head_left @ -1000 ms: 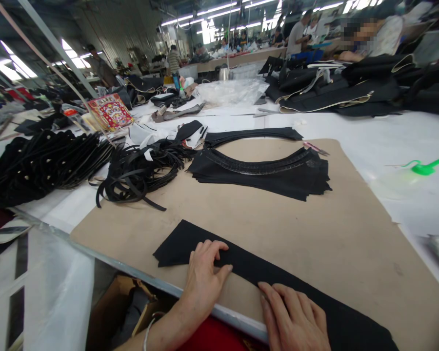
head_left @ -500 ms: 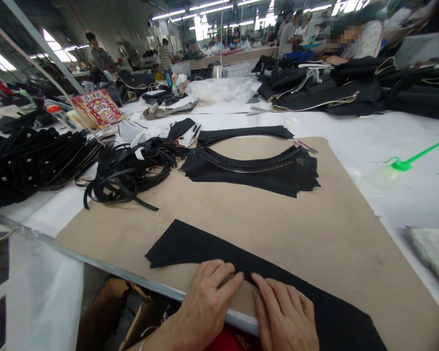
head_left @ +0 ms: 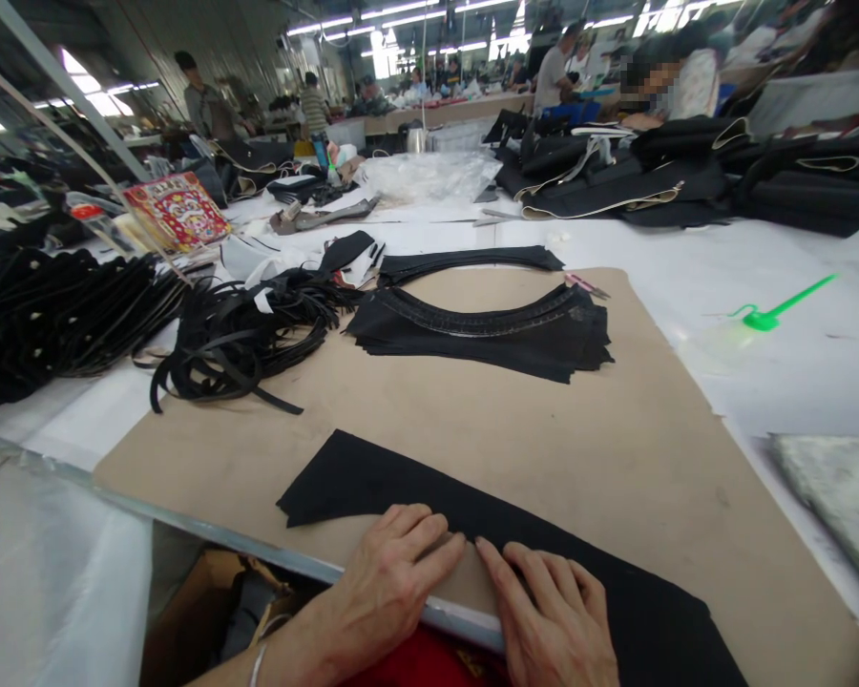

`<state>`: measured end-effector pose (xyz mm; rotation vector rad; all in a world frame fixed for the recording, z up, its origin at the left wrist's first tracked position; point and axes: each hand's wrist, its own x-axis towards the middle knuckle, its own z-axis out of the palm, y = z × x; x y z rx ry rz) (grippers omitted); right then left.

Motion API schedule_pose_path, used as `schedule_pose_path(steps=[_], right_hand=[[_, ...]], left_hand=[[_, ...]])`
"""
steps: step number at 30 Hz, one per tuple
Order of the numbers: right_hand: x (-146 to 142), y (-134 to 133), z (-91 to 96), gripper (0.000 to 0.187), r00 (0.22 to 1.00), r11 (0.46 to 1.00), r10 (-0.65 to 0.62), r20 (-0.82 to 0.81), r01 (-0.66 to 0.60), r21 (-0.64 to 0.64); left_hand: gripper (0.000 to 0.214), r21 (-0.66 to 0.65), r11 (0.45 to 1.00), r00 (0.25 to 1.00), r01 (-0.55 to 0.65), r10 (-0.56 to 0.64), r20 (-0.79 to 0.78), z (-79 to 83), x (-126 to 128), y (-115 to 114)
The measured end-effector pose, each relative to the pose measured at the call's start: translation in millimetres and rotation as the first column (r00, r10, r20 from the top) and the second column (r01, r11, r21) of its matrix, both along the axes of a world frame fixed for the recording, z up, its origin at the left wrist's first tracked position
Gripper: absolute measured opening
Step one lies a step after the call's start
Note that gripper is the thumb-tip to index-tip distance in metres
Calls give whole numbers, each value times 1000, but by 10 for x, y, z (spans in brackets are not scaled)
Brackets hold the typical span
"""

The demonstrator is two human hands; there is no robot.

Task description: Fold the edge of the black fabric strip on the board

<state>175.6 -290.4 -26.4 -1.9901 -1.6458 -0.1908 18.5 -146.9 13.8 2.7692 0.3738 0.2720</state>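
"Where's the black panel [head_left: 408, 482]?"

"On the brown mat [head_left: 637, 429], at its near side. The panel's curved lower edge faces the tabletop's [head_left: 730, 253] rim, and its right end runs out of view at the bottom."

"And the hands?"

"Two, side by side. The left hand [head_left: 397, 572] and right hand [head_left: 555, 611] both have bent fingers, fingertips at that curved edge, just apart from each other. Whether they pinch it, I can't tell."

"How much room?"

"A broad band of mat stretches between the panel and the pile of curved pieces [head_left: 465, 353] beyond; more mat shows to the right."

"Counts?"

"One green tool [head_left: 763, 320], one red printed card [head_left: 178, 210], one tangle of black strips [head_left: 247, 334]. The pile's layers overlap too much to count."

"Any writing?"

"Some on the card, too small to read."
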Motion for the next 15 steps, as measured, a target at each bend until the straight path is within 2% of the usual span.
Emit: schedule_pose_path(steps=[3,7,11,15], right_hand=[[-1,2,-6,37,1000,1000,-4,-5,4,10],[-3,10,5,38,1000,1000,-2,-3,2,8],[-12,16,4,37,1000,1000,-11,-21,11,26],[-21,21,-12,36,999,999,-12,-40,14,52]], left_hand=[[32,-48,999,1000,-26,26,2,-5,18,-7],[41,-20,1000,999,-22,21,-28,15,45,2],[29,-67,998,1000,-3,4,1,4,39,24],[40,-25,1000,1000,-1,1,6,-22,25,21]])
